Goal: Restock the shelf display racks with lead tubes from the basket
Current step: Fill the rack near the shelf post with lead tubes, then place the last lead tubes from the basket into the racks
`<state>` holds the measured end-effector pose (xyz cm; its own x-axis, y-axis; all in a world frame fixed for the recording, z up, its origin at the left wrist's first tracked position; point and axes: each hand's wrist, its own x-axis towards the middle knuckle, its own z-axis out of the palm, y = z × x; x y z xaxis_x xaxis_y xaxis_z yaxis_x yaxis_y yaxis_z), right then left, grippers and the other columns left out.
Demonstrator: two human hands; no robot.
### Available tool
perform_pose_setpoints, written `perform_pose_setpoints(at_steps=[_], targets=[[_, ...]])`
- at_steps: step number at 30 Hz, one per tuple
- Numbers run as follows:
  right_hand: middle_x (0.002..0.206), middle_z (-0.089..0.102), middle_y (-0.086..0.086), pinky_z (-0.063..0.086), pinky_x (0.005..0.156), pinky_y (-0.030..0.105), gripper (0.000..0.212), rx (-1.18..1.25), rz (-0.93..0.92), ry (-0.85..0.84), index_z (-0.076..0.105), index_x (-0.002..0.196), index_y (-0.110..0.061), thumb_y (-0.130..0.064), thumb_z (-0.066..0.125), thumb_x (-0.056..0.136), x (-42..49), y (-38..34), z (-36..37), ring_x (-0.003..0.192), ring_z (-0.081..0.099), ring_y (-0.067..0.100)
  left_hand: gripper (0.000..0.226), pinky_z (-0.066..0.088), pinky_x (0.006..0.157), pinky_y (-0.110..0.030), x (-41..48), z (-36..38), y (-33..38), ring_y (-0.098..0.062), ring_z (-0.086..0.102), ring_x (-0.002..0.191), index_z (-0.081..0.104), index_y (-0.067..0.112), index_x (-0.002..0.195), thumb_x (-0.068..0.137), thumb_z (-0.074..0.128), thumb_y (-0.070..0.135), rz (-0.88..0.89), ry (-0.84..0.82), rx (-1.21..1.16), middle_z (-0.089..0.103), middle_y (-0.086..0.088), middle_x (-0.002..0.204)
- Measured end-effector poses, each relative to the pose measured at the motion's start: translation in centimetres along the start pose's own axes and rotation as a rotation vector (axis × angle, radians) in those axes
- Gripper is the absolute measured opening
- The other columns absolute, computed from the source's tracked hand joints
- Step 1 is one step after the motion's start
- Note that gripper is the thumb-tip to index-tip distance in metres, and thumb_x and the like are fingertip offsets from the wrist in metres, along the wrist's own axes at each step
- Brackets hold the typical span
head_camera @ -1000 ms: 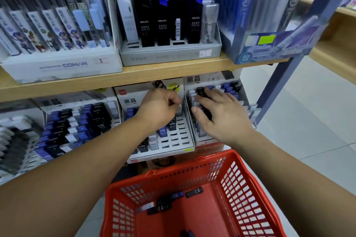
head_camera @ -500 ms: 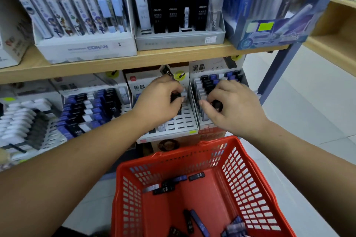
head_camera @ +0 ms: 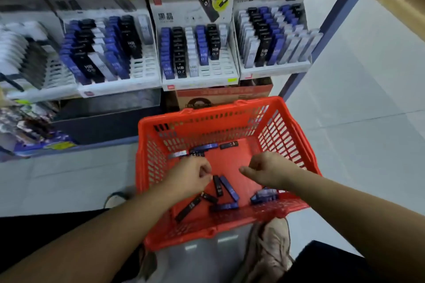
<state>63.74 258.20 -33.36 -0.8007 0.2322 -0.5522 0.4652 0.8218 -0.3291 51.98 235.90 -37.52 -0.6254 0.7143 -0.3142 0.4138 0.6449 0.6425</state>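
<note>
The left grip (head_camera: pixel 190 174) and right grip (head_camera: pixel 269 171) are held curled inside the basket (head_camera: pixel 218 111), lead tubes (head_camera: pixel 228 187) just beneath; whether anything is pinched cannot be told.

A pale tiled floor (head_camera: pixel 368 110) fills the right and lower left of the frame. At lower centre a red basket (head_camera: pixel 230 235) stands on it, with loose tubes (head_camera: pixel 228 188) lying flat on its bottom. A shoe (head_camera: pixel 269 257) is planted just below its near rim. Across the top, beside a blue shelf post (head_camera: pixel 327 30), a left rack (head_camera: pixel 119 89), a middle rack (head_camera: pixel 200 82) and a right rack (head_camera: pixel 276 72) sit side by side.
</note>
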Motion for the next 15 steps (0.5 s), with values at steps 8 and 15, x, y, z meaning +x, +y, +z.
perform_pose_setpoints(at_steps=[8,15], targets=[[0.113,0.073,0.006,0.052,0.084,0.031,0.068,0.569,0.315,-0.085,0.07,0.125,-0.007,-0.066,0.063,0.091,3.9,3.4,7.0,0.102,0.069,0.022,0.013,0.051,0.073,-0.027,1.2,7.7,-6.1,-0.019,0.067,0.085,0.069,0.02,0.091,0.088,0.079,0.027,-0.302,-0.178,-0.074,0.067,0.004,0.084],[0.123,0.068,0.01,0.05,0.095,0.034,0.061,0.081,0.33,-0.362,0.07,0.126,-0.01,-0.061,0.063,0.094,7.7,6.3,8.6,0.112,0.064,0.026,0.045,0.05,0.08,-0.029,2.7,10.1,-8.7,-0.024,0.065,0.105,0.063,0.02,0.112,0.08,0.081,0.047,-0.56,-0.38,0.269,0.066,-0.003,0.115]])
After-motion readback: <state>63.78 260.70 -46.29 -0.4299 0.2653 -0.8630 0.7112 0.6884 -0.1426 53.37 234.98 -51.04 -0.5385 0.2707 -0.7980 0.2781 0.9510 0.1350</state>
